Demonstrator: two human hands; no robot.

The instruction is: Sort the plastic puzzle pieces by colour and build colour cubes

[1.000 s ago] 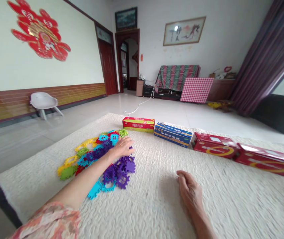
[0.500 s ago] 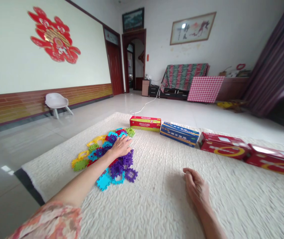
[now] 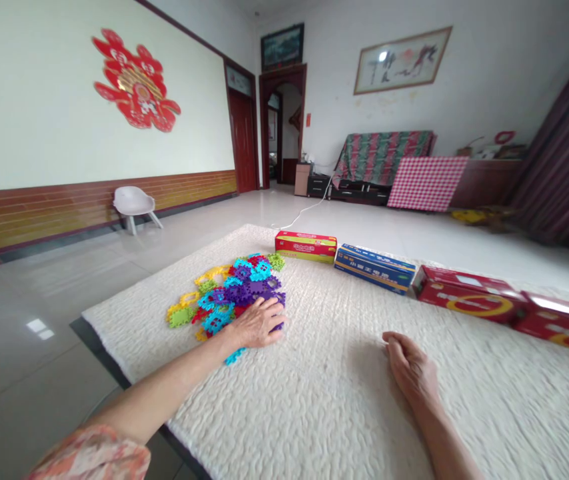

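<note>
The tiles [image 3: 257, 288] under the left hand [image 3: 259, 323], its grip unclear, seem light, stiff, best edge-pinched; right of them, the right hand [image 3: 413, 370] curls closed.

Left wall [image 3: 29, 113]: pale, fitted with a red ornament [image 3: 139, 83] above a brick-patterned band [image 3: 64, 212]. A white chair [image 3: 134, 202] stands before the band. Floor [image 3: 214, 215]: glossy tile. Rear wall [image 3: 329, 87]: archway [image 3: 291, 117], framed picture [image 3: 402, 61] with bright glare, cloth-draped cabinet [image 3: 362, 193]. Right side: dark purple curtain [image 3: 557, 133].
</note>
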